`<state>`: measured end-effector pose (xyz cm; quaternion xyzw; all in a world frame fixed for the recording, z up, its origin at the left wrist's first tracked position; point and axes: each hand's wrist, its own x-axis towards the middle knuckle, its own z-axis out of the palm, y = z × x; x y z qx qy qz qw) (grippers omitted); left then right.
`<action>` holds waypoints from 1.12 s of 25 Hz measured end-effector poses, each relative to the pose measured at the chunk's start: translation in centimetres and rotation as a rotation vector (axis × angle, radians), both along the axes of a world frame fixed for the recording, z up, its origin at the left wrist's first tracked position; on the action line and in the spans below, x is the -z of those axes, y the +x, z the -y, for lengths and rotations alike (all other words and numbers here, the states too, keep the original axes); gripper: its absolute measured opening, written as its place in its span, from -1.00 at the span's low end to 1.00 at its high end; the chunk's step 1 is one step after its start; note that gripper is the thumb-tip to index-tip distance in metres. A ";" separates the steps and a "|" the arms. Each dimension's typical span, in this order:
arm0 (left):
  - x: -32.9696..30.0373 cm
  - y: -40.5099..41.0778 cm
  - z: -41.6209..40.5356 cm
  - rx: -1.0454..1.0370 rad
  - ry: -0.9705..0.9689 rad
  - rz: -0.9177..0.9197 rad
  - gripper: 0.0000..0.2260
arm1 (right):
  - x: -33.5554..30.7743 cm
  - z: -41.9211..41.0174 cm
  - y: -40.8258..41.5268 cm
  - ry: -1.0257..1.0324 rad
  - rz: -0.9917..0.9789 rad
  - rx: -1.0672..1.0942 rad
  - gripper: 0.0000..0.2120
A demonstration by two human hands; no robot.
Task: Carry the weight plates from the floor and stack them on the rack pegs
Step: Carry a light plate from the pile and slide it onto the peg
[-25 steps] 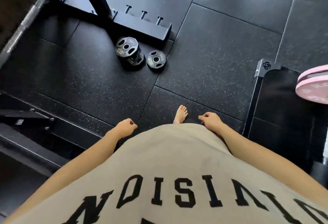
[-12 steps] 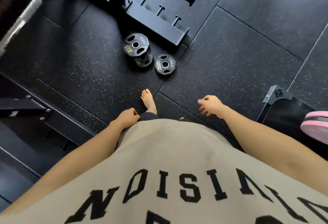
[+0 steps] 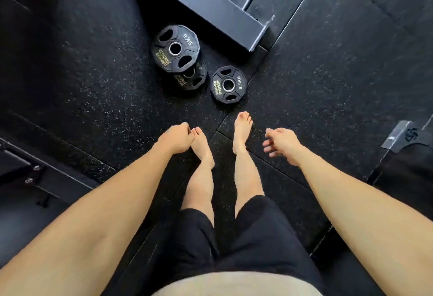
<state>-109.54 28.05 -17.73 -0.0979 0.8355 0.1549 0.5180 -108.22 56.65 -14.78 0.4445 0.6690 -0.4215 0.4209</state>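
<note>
Bend knees; reach empty, loosely curled left hand (image 3: 174,139) and right hand (image 3: 282,143) for 2.5 kg plate (image 3: 227,84), frame centre.

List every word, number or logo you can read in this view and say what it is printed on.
"5KG": on the larger weight plate, which lies atop another plate.
"HAMMER STRENGTH": gold lettering on that same plate.
"2.5KG": on the smaller weight plate lying alone on the floor.
"HAMMER STRENGTH": also on that smaller plate.
Lower plate of the stack: gold lettering mostly hidden, unreadable.
Metal bracket at right: a logo, no readable letters.
</note>
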 end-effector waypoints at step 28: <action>39.1 -23.5 -9.3 0.210 0.161 -0.252 -0.66 | 42.7 3.5 -11.5 0.279 -0.049 0.047 -0.66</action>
